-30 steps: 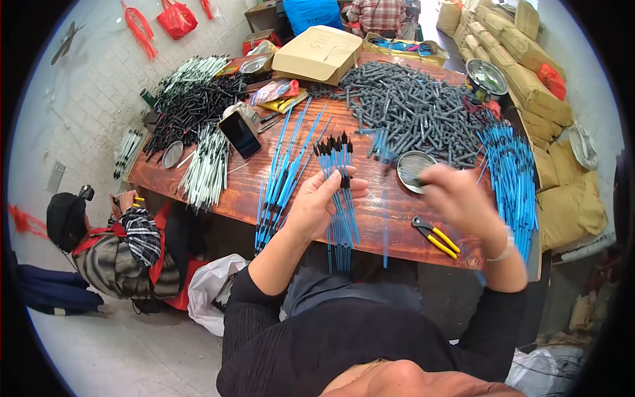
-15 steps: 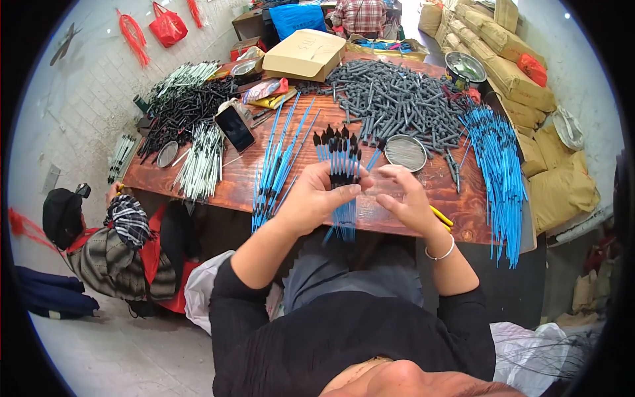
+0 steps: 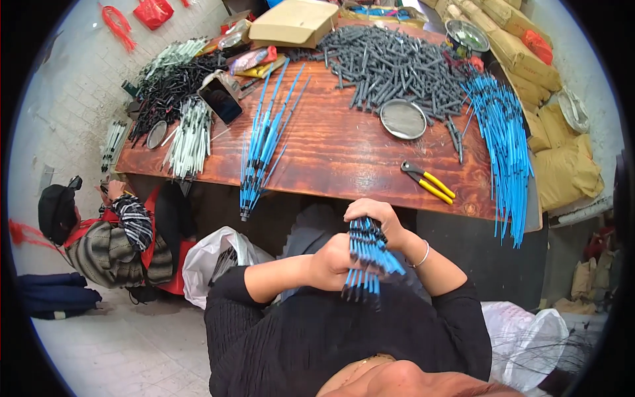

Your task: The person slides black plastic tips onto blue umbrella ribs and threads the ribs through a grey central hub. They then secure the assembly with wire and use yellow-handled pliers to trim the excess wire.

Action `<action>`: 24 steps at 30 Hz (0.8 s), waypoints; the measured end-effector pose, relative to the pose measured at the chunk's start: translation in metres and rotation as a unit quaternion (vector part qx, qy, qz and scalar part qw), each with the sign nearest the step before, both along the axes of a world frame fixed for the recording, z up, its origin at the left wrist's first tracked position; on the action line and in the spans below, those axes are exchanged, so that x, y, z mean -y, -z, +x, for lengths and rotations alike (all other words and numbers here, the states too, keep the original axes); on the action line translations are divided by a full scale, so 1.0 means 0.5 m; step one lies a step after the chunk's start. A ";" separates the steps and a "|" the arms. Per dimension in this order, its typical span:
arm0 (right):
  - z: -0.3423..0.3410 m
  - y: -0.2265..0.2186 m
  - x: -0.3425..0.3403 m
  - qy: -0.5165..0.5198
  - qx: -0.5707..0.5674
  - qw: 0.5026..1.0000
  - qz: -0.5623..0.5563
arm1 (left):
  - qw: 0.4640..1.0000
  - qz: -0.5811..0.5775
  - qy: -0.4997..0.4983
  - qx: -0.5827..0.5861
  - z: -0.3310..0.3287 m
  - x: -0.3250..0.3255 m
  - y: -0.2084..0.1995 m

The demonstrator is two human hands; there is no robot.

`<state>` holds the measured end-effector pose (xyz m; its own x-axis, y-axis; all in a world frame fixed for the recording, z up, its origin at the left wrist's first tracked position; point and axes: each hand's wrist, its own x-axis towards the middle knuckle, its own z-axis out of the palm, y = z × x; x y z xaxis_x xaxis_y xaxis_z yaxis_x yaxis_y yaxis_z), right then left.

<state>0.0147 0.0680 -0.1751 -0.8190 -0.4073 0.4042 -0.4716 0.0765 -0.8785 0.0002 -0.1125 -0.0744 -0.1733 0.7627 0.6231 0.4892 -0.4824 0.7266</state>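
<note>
Close to my chest, past the table's front edge, I hold a bundle of thin blue rods (image 3: pixel 372 257) with black ends. My left hand (image 3: pixel 329 264) is closed round the left side of the bundle. My right hand (image 3: pixel 378 217) is curled over its upper end, with the fingertips partly hidden. The lower rod ends are slightly blurred. On the table in front of me lie a pair of yellow-handled pincers (image 3: pixel 431 183) and a round metal dish (image 3: pixel 403 119). A loose row of longer blue rods (image 3: pixel 266 142) with black sections lies left of centre, overhanging the edge.
Grey tubular parts (image 3: pixel 397 66) are heaped at the back. Blue rods (image 3: pixel 504 152) pile at the right edge, white rods (image 3: pixel 188 145) and a phone (image 3: pixel 221 100) at left. A cardboard box (image 3: pixel 291 23) stands behind. A co-worker (image 3: pixel 116 248) sits left, near a white bag (image 3: pixel 221 255).
The bundle has come down from above the table to my chest and tilted. My right hand, open beside it before, has closed over its upper end. The pincers are now uncovered.
</note>
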 end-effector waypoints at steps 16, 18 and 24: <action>0.028 0.030 -0.188 -0.042 0.335 0.887 0.314 | 0.980 -0.073 -0.120 0.142 -0.053 -0.040 0.318; -0.012 -0.036 -0.209 -0.081 0.350 0.907 0.221 | 0.942 -0.077 -0.133 0.298 -0.057 -0.047 0.313; -0.236 -0.054 -0.298 0.378 0.033 0.861 0.340 | 0.898 -0.149 -0.126 0.393 -0.093 -0.046 0.301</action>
